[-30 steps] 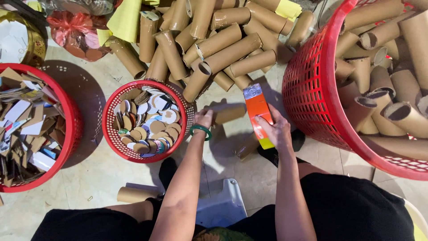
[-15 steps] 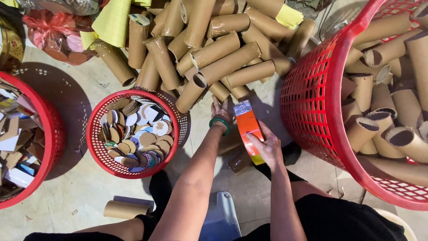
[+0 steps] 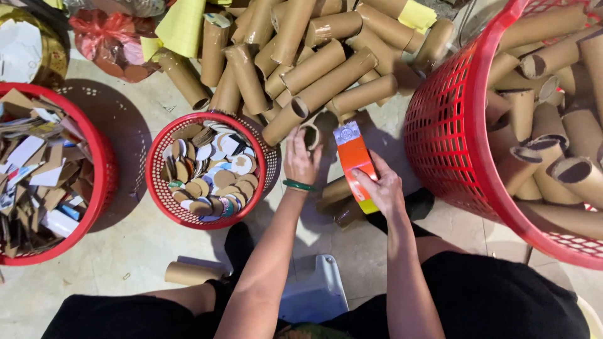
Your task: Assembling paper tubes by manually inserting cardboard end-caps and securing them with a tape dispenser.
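While my left hand (image 3: 301, 158) closes round a short tube (image 3: 309, 135), my right hand (image 3: 379, 188) grips the orange cutter (image 3: 353, 164); I keep both steady and fingers clear.

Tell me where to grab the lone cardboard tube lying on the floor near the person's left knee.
Grip the lone cardboard tube around its middle, coming straight down from above. It lies flat on its side on the floor, apart from the small red basket, so the round wall is free on both long sides. Its open ends give little to pinch. The left hand looks closest.
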